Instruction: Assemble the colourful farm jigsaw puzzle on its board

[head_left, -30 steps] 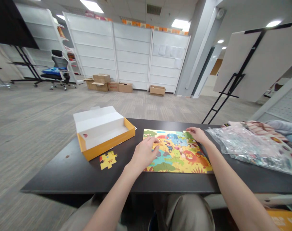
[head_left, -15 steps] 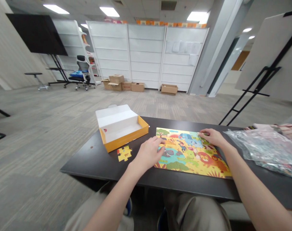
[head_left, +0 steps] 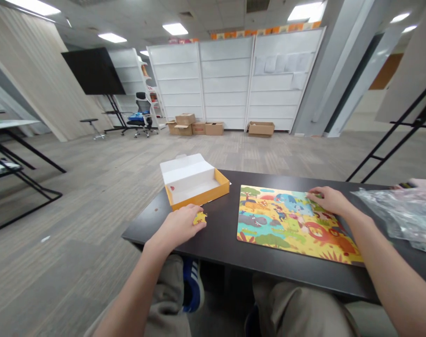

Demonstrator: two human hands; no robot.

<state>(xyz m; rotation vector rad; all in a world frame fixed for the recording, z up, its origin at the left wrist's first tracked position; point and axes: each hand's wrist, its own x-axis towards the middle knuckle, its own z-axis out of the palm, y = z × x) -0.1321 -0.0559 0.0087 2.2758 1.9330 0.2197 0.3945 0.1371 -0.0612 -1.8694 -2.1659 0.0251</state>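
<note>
A colourful animal puzzle lies flat on the dark table. To its left, in front of the box, my left hand has its fingers closed on a yellow puzzle piece, part of which the fingers cover. My right hand rests at the puzzle's upper right edge, fingertips bent down together on a small greenish piece; the thumb side is partly hidden. The open box, yellow outside and white inside, stands with its lid raised at the table's far left.
A clear plastic bag with contents lies on the table at the right. Beyond the table are cardboard boxes, an office chair and a black stand.
My left hand has moved left from the puzzle to the loose yellow piece and closed on it. My right hand stays at the puzzle's upper edge. The camera view has turned left.
</note>
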